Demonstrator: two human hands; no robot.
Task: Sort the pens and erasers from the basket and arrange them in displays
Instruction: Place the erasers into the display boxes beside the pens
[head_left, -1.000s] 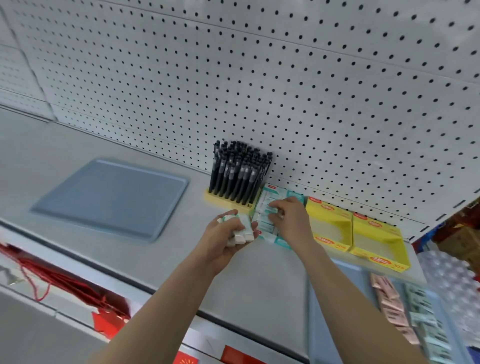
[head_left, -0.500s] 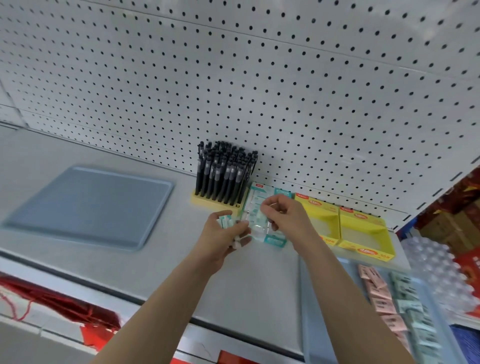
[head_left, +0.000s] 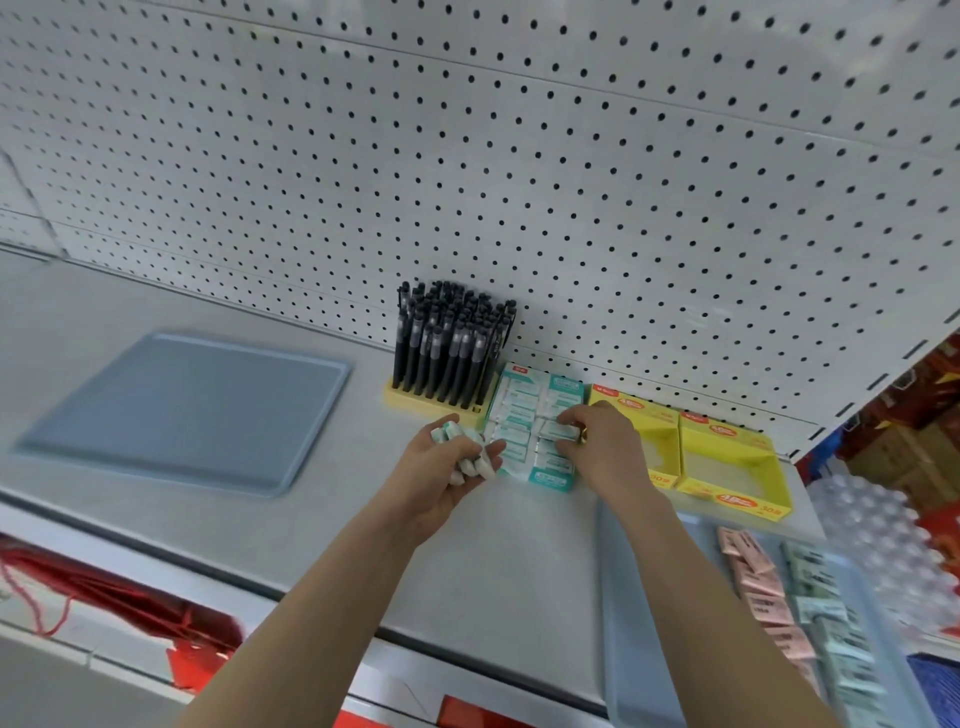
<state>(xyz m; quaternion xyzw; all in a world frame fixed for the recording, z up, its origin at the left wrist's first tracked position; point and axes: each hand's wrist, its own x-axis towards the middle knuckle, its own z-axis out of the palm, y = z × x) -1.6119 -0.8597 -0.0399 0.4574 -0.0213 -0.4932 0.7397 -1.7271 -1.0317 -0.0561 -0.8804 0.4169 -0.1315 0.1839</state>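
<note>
A teal eraser display box (head_left: 550, 480) lies on the grey shelf, filled with rows of white-and-teal erasers (head_left: 511, 415). My right hand (head_left: 597, 447) reaches into the box and pinches one eraser in its right column. My left hand (head_left: 447, 473) hovers just left of the box and grips a small bunch of erasers (head_left: 454, 434). Behind them a yellow stand (head_left: 415, 402) holds several black pens (head_left: 447, 343) upright against the pegboard.
Two yellow display boxes (head_left: 727, 462) sit right of the teal box. A blue tray (head_left: 639, 623) at lower right holds pink and green erasers (head_left: 779, 587). A flat grey tray (head_left: 187, 410) lies at the left. The shelf's front edge (head_left: 260, 597) runs below my arms.
My view has shifted slightly. My right hand has moved a little further into the box's right column; my left hand still holds its erasers in about the same place.
</note>
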